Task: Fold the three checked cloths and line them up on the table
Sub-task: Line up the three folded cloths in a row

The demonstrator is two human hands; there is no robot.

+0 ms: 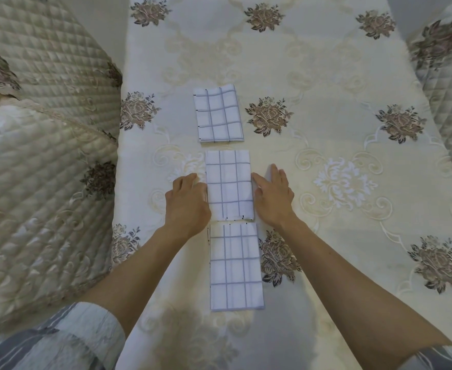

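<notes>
The far cloth [219, 114], middle cloth [228, 184] and near cloth [235, 265] are white with a grey-blue check. The table [326, 76] wears cream fabric with brownish roses and white scrollwork. The quilted chair cover [46, 62] is beige; the sleeve [67, 340] pale with grey streaks

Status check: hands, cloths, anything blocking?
Left hand and right hand open, against the sides of middle cloth. Far cloth, near cloth folded too; all three in one column on table. Nothing blocking.
</notes>
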